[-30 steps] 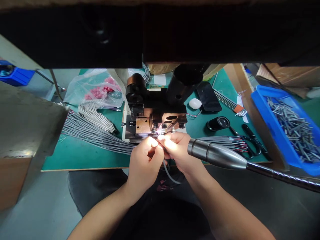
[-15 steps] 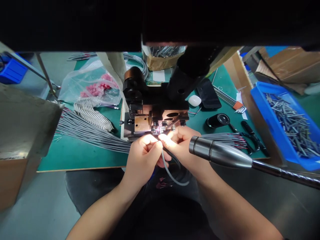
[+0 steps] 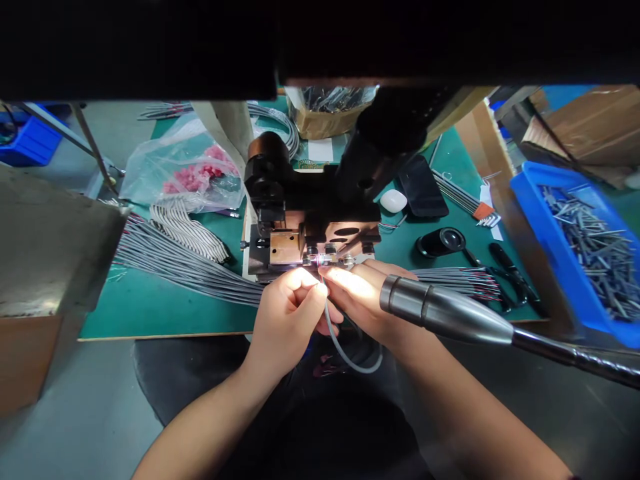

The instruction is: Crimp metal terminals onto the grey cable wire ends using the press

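Note:
A thin grey cable (image 3: 344,355) hangs in a loop below my hands, its upper end at the brightly lit die area of a black press machine (image 3: 320,200). My left hand (image 3: 293,310) is closed, pinching this cable between thumb and forefinger just in front of the die. From the right, my right hand (image 3: 367,297) reaches in with its fingers together, the tips at the thin wires by the die. Its grip is partly hidden. Between the hands, a small pinkish wire end glows under the light.
A metal lamp head (image 3: 445,310) crosses over my right wrist. Grey cable bundles (image 3: 190,270) lie left on the green table (image 3: 150,320). A bag of pink parts (image 3: 200,173) stands behind them. Further right are a phone (image 3: 423,187), a black cylinder (image 3: 440,242) and a blue bin (image 3: 535,220).
My right hand's fingers have straightened and flattened toward the die. My left hand keeps its pinch on the cable. The view has shifted slightly.

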The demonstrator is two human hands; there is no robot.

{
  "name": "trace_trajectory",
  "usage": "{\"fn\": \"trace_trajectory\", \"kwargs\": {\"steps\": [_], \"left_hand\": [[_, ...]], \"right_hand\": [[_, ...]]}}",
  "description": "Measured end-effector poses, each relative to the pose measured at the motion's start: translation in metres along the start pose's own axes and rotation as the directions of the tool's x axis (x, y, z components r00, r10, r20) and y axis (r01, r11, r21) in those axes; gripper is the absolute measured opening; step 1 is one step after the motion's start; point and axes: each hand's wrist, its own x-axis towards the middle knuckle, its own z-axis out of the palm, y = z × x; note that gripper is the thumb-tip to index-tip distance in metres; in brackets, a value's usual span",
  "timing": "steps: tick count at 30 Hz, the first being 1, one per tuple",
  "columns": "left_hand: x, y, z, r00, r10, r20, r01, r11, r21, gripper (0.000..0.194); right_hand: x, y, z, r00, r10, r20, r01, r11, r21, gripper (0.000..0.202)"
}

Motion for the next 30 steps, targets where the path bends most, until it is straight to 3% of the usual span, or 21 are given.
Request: {"fn": "trace_trajectory", "kwargs": {"steps": [7,11,16,22,30], "left_hand": [[-0.002,0.006,0.001,1.000,-0.002,0.026,0.002,1.000,-0.016,0.019],[-0.003,0.008,0.001,0.999,0.004,0.033,-0.004,1.000,-0.022,0.021],[-0.003,0.009,0.000,1.000,-0.013,0.020,0.013,1.000,0.002,0.022],[-0.002,0.008,-0.001,0.999,-0.015,0.029,0.016,0.999,-0.038,0.021],[0.003,0.009,0.002,0.985,-0.165,0.047,0.171,0.967,-0.187,0.016]], "right_hand": [[0.008,0.000,-0.002,0.995,-0.092,-0.038,0.086,0.989,-0.122,0.019],[0.011,0.000,-0.002,0.992,-0.114,-0.053,0.109,0.991,-0.079,0.014],[0.009,-0.001,0.003,0.994,-0.040,-0.099,0.044,0.998,0.041,0.018],[0.001,0.003,0.007,0.996,-0.018,-0.088,0.028,0.993,0.115,0.004],[0.008,0.005,0.002,0.990,-0.103,-0.099,0.108,0.993,0.051,0.012]]}}
